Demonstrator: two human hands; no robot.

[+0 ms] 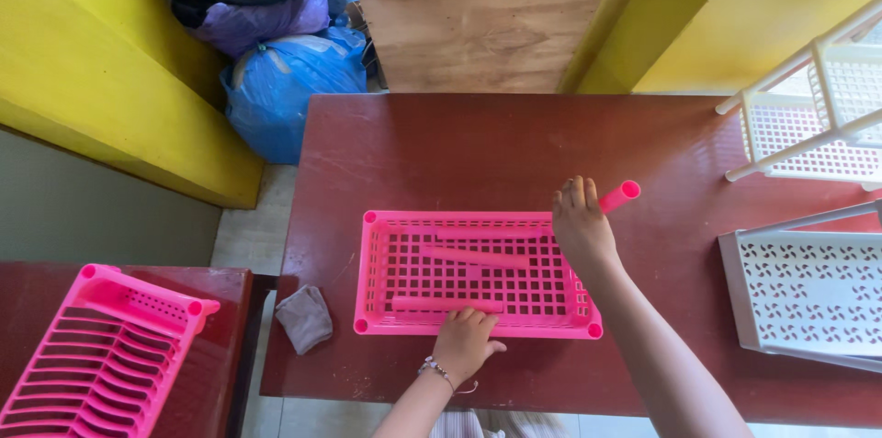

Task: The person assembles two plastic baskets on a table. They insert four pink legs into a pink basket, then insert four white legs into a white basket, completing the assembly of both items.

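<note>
A pink perforated plastic tray (386,273) lies on the dark red table (478,144). Two pink tubes rest inside it, one (473,257) across the middle and one (423,304) near the front wall. My left hand (466,341) presses on the tray's front rim beside that front tube. At the tray's far right corner, my right hand (581,227) grips another pink tube (619,194), whose open end points away to the right.
A white perforated rack (818,116) stands at the table's right back, and a white patterned tray (808,295) lies in front of it. A grey cloth (305,317) hangs off the left edge. A pink dish rack (106,355) sits on a side table. Bags (285,79) are piled on the floor.
</note>
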